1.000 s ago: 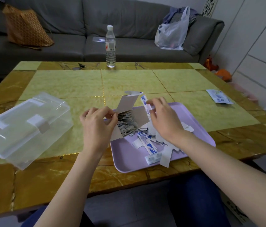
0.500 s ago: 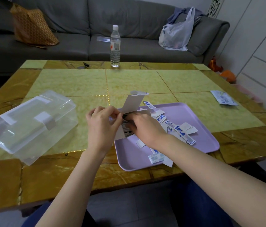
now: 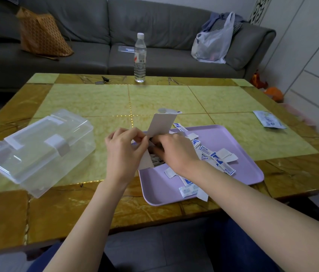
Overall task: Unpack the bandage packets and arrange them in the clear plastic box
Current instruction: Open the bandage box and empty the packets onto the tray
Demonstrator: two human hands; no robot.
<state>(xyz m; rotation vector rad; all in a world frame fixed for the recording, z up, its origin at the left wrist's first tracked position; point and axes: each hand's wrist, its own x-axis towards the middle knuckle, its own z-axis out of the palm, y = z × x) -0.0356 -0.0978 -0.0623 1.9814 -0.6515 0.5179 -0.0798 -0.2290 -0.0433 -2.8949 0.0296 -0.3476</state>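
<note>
Bandage packets (image 3: pixel 216 160) strew the tray (image 3: pixel 243 148); left hand (image 3: pixel 124 152) pinches the carton (image 3: pixel 161 124), right hand's (image 3: pixel 176 152) grip hidden

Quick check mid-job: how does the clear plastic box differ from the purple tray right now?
The clear plastic box is see-through and deep, with its lid on; the purple tray is opaque, shallow and open. The box shows no packets inside; the tray holds scattered bandage packets. The box lies left of the left hand, the tray under the right hand. Both rest on the table.
</note>
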